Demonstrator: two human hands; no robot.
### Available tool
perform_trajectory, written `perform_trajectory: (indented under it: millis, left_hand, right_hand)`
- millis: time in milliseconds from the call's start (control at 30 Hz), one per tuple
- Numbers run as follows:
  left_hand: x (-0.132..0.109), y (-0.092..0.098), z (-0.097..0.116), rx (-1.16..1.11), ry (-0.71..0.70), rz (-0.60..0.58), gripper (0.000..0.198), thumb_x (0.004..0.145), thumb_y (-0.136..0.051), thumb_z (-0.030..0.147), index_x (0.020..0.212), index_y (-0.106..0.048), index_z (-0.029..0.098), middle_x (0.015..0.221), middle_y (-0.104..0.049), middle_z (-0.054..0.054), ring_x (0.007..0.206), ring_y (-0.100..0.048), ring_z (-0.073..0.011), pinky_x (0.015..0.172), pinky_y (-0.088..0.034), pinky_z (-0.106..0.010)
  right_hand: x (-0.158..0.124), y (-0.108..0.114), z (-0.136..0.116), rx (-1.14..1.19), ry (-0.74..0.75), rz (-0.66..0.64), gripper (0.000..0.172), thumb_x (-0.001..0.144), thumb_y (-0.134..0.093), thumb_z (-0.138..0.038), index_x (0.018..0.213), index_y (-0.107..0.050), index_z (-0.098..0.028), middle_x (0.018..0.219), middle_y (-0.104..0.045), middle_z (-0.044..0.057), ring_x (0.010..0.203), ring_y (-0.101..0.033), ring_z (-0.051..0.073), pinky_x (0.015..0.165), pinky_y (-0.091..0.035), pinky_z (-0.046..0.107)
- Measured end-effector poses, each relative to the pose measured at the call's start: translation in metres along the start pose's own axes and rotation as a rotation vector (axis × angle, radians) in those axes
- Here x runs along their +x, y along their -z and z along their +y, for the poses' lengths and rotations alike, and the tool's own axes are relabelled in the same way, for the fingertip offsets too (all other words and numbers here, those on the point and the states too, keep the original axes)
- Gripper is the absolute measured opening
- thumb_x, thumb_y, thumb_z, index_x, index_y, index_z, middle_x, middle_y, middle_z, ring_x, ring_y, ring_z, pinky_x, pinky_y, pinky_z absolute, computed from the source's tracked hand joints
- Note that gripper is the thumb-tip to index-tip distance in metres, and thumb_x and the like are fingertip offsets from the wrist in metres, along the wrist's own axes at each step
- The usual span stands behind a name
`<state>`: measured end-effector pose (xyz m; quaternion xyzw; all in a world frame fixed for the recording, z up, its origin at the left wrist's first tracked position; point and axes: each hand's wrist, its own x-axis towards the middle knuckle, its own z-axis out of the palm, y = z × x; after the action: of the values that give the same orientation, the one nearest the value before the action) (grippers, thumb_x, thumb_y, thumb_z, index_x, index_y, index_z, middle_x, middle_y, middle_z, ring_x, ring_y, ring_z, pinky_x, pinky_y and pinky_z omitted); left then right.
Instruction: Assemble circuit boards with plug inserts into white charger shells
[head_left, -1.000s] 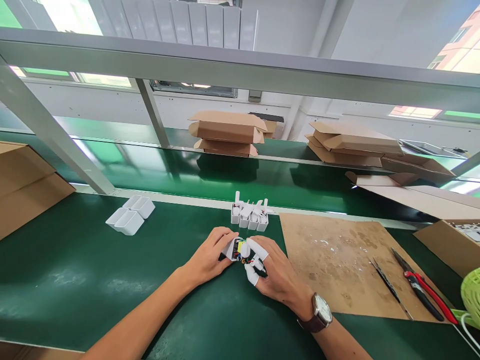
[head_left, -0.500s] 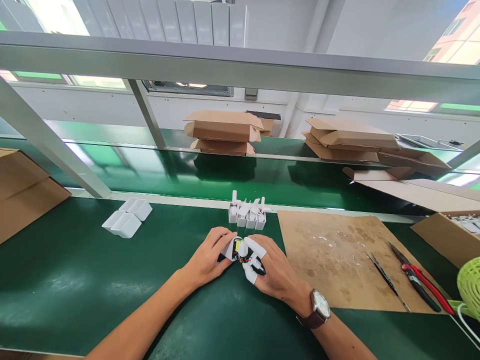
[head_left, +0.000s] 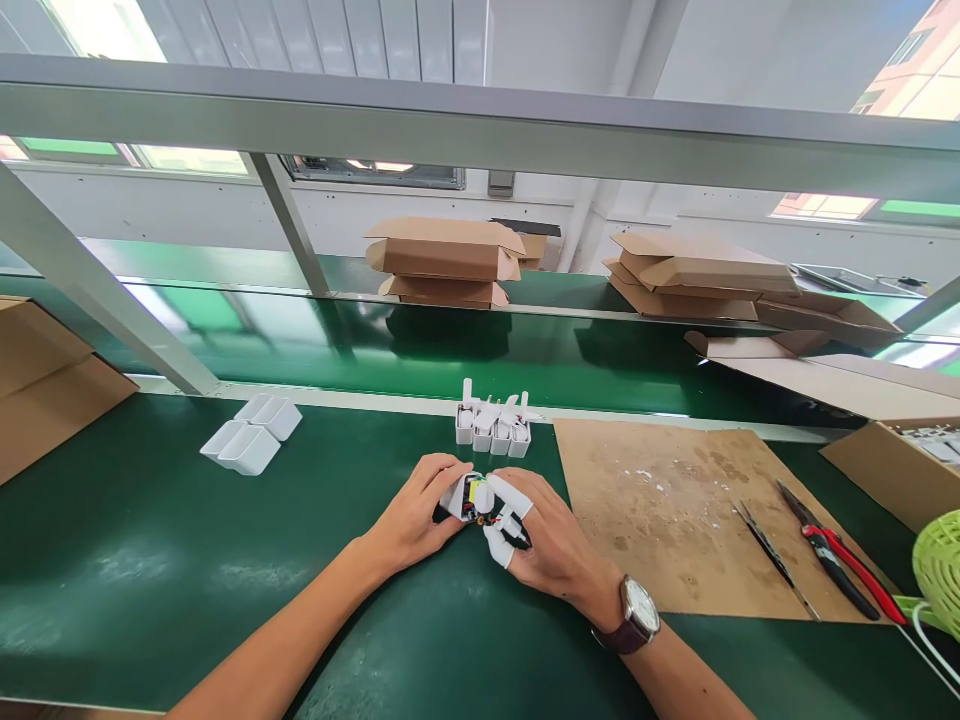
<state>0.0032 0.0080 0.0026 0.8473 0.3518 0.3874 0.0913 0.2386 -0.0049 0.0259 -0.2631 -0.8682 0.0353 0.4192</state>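
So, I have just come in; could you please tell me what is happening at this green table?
A person's left hand and right hand together hold a small white-and-black device, its yellow part and coloured wires exposed. White covers sit on the right thumb and a finger. Beyond the hands stands a row of narrow white containers with white pieces sticking out. To the right, slim metal tweezers and red-and-black-handled pliers lie on a stained brown board.

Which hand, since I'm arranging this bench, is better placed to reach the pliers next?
Probably the right hand: the pliers lie on its side, nearer it than the left hand, though both hold the white device.
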Motion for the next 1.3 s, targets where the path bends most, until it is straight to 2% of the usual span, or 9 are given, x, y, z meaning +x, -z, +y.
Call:
perform_trajectory:
  millis: [133,433,600,1300]
  left_hand:
    - [0.001,0.0015,0.0011,0.006,-0.017,0.012,0.059,0.093,-0.065,0.02,0.146,-0.041,0.025,0.123,-0.057,-0.012,0.115,-0.06,-0.0251,0.098,-0.058,-0.043]
    - [-0.001,0.0,0.0006,0.013,-0.018,0.026,0.06,0.092,-0.065,0.019,0.147,-0.041,0.025,0.124,-0.058,-0.013,0.115,-0.061,-0.0259,0.098,-0.058,-0.044]
    - [-0.001,0.0006,0.001,0.008,0.004,0.018,0.06,0.093,-0.065,0.021,0.148,-0.041,0.026,0.124,-0.058,-0.013,0.116,-0.061,-0.0261,0.099,-0.058,-0.045]
    - [-0.0007,-0.0001,0.002,-0.015,0.007,0.007,0.06,0.093,-0.066,0.023,0.148,-0.041,0.026,0.124,-0.058,-0.013,0.115,-0.061,-0.0259,0.097,-0.059,-0.044]
  right_hand:
    - [0.0022,0.0011,-0.0017,-0.01,-0.005,-0.005,0.065,0.091,-0.055,-0.008,0.151,-0.035,-0.021,0.127,-0.063,0.016,0.122,-0.061,0.031,0.096,-0.06,0.054]
    - [0.0018,0.0019,-0.0018,-0.013,-0.009,-0.023,0.059,0.093,-0.055,-0.008,0.149,-0.038,-0.017,0.128,-0.062,0.017,0.125,-0.059,0.031,0.1,-0.058,0.053]
    - [0.0038,0.0042,-0.0037,-0.003,-0.035,-0.043,0.065,0.092,-0.055,-0.009,0.152,-0.034,-0.023,0.128,-0.063,0.015,0.123,-0.061,0.031,0.099,-0.059,0.053]
    - [0.0032,0.0045,-0.003,-0.023,-0.033,-0.058,0.072,0.09,-0.058,-0.007,0.155,-0.03,-0.022,0.131,-0.062,0.016,0.125,-0.061,0.031,0.101,-0.06,0.053]
